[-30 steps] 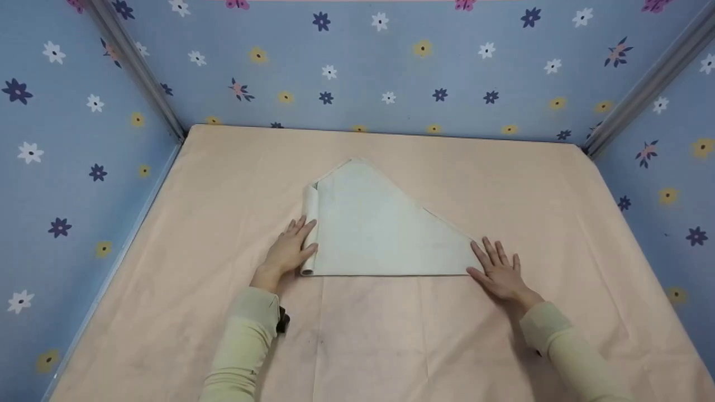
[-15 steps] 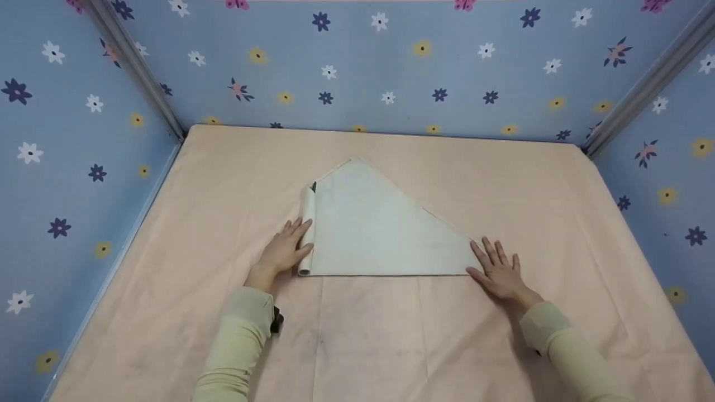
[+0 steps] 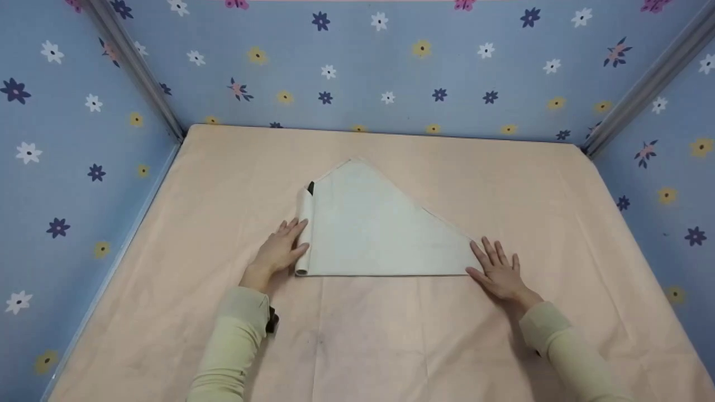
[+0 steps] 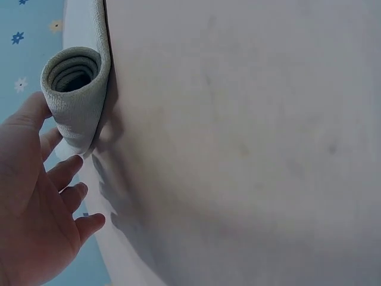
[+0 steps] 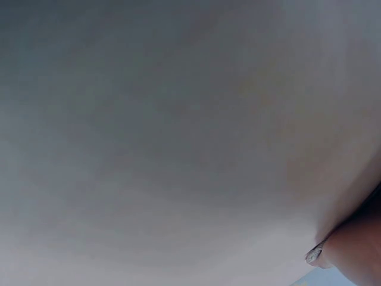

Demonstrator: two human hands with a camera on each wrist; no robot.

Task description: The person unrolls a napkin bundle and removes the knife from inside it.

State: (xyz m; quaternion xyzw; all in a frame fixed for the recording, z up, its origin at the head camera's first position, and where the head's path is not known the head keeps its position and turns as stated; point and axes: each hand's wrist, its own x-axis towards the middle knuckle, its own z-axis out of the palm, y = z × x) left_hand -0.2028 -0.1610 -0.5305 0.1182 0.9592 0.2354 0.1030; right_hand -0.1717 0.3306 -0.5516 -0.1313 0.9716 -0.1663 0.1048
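Note:
A pale cloth (image 3: 374, 229) lies folded on the table, its top coming to a peak and its near edge straight. Its left edge is wound into a roll (image 3: 304, 259); the left wrist view looks into the spiral end of that roll (image 4: 80, 113). My left hand (image 3: 275, 251) touches the roll from the left, thumb and fingertips on it, with fingers extended and loosely spread. At the cloth's right corner my right hand (image 3: 501, 274) rests with its fingers spread. The right wrist view shows only part of one finger (image 5: 357, 250) at the lower right.
A peach cover (image 3: 368, 346) with faint creases spreads over the table. Blue panels with printed flowers (image 3: 357, 61) stand at the back and both sides, with grey posts (image 3: 134, 67) at the back corners. A dark opening (image 3: 311, 188) shows at the roll's far end.
My left hand and the roll have shifted slightly left, and the flat part of the cloth reaches a little further left. The dark opening at the roll's far end shows more. My right hand stays put.

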